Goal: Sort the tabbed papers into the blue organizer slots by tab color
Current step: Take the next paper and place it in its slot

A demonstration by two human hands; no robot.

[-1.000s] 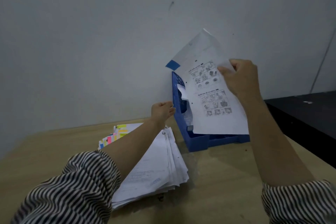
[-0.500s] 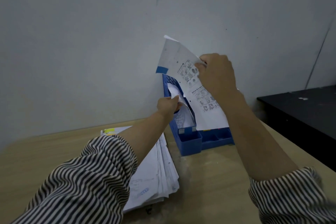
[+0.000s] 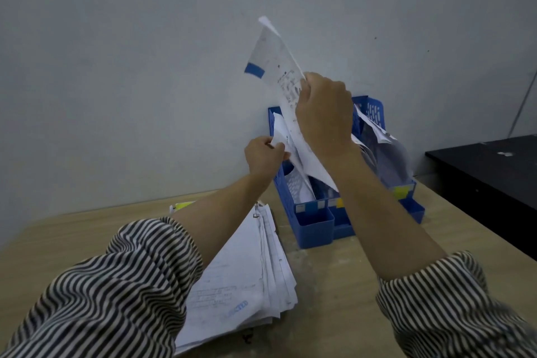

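Behind the right hand [image 3: 322, 113], the blue organizer's [image 3: 315, 224] middle slots are hidden.

My light wooden table [image 3: 343, 285] meets a grey wall [image 3: 130, 67] — a black counter [image 3: 488, 171] sits at my right.

— What carries everything here?

— A light wood-grain worktop [image 3: 334, 285], pushed against a pale wall.

— And what lies directly on it?

— A loose stack of papers [image 3: 250, 276] lies flat at the left, its sheets fanned at the near edge, a yellow tab [image 3: 183, 205] poking out at its far end. Just to its right stands a blue organizer [image 3: 315, 224], back to the wall, with papers leaning in its slots.

— Do the stack and organizer touch?

— Close, but I cannot tell.
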